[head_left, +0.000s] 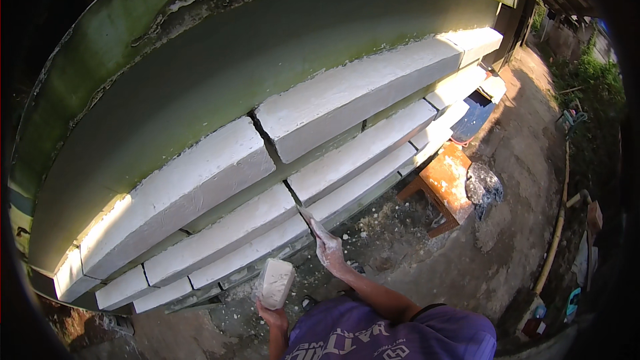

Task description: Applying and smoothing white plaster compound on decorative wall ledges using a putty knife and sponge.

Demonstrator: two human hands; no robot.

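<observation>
My right hand (331,251), dusted white, grips a small trowel (309,217) whose blade tip rests at the joint between white blocks in the lower courses of a block wall (200,173). My left hand (273,315) is lower down and holds up a white, plaster-coated rectangular piece (277,283), close to the foot of the wall. The blocks are laid in stepped rows with dark gaps between them. My purple shirt fills the bottom edge.
A grey, moss-stained rendered wall (220,53) rises behind the blocks. To the right stand an orange wooden stool (441,183), a dark heap (484,188) and a blue tub (475,117). Rubble lies on the dirt ground; a bamboo pole (557,227) runs along the right side.
</observation>
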